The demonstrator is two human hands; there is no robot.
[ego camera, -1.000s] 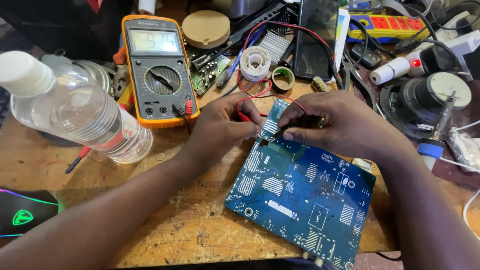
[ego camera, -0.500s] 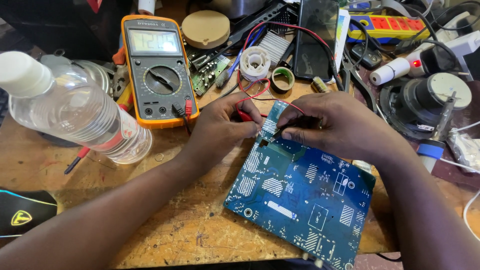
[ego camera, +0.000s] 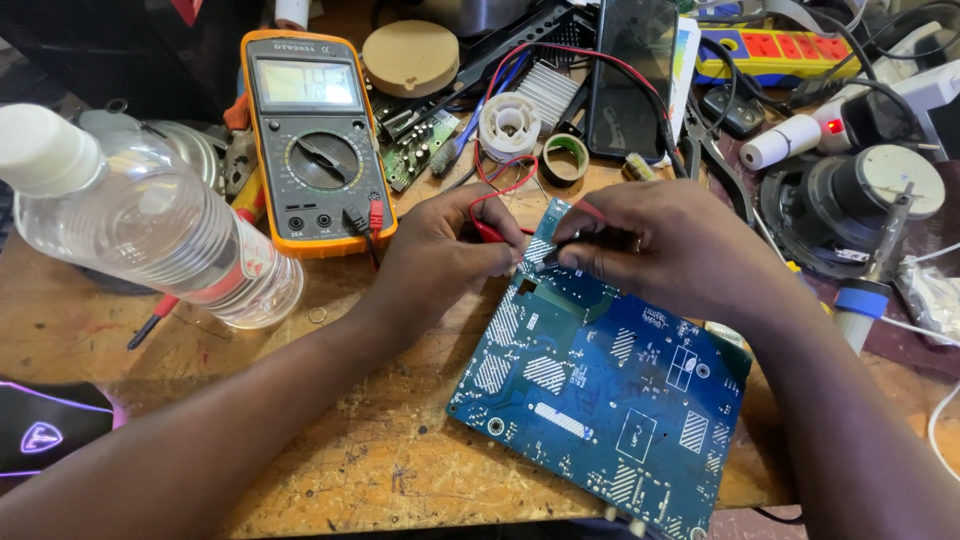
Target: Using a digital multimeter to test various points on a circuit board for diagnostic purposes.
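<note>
Left hand [ego camera: 440, 260] pinches the red probe [ego camera: 487, 231], right hand [ego camera: 660, 245] pinches the black probe [ego camera: 560, 255], both tips on the blue circuit board [ego camera: 600, 390] beneath them: light, stiff, fragile-looking, best gripped by its edges.

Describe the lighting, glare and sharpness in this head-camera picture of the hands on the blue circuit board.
Head view: even, soft light; mild glare on the multimeter screen and clear bottle; circuit board sharp; both hands crisp; edges bend slightly.
</note>
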